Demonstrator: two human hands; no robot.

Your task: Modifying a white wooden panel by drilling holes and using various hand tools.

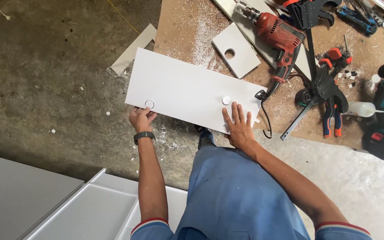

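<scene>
Left hand pinches the white panel at its overhanging corner; right hand presses spread flat near the red drill.

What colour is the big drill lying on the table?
The drill is red with a grey metal front, clearest in the head view.

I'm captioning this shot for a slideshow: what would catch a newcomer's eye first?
The long white board in the middle, held at its near edge by the left hand and pressed flat by the right hand. Next, the red drill lying on the dusty brown sheet at upper right, beside a small white square with a hole.
</scene>
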